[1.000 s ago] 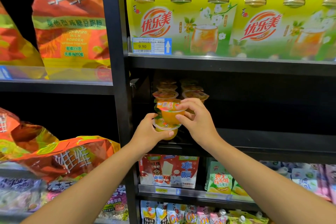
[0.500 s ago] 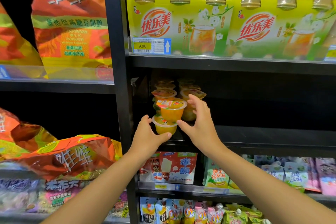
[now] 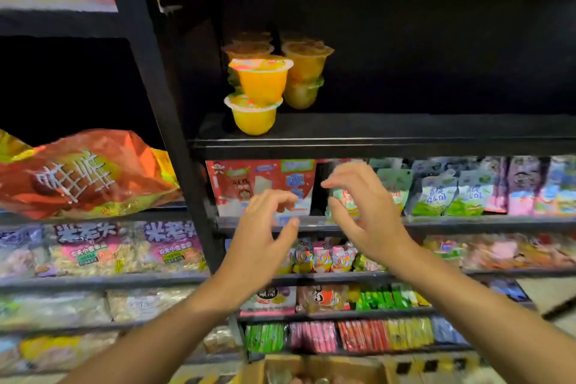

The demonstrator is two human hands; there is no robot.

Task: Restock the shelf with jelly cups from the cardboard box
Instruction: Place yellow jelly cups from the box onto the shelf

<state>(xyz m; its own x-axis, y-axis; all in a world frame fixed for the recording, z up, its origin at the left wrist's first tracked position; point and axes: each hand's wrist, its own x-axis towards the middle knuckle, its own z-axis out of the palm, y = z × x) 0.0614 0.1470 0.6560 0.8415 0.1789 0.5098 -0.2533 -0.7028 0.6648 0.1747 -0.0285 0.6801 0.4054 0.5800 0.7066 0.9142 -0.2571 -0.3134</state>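
Change: both hands are off the jelly cups and now lower, below the shelf edge; view tilted down.
Left hand: empty, fingers loosely curled, spread.
Right hand: empty, fingers loosely curled, just beside the left.
Stacked jelly cups: two orange cups, one on the other, at the front left of the dark shelf.
More cups: stacked just behind.
Cardboard box: bottom edge of view, well below the shelf.
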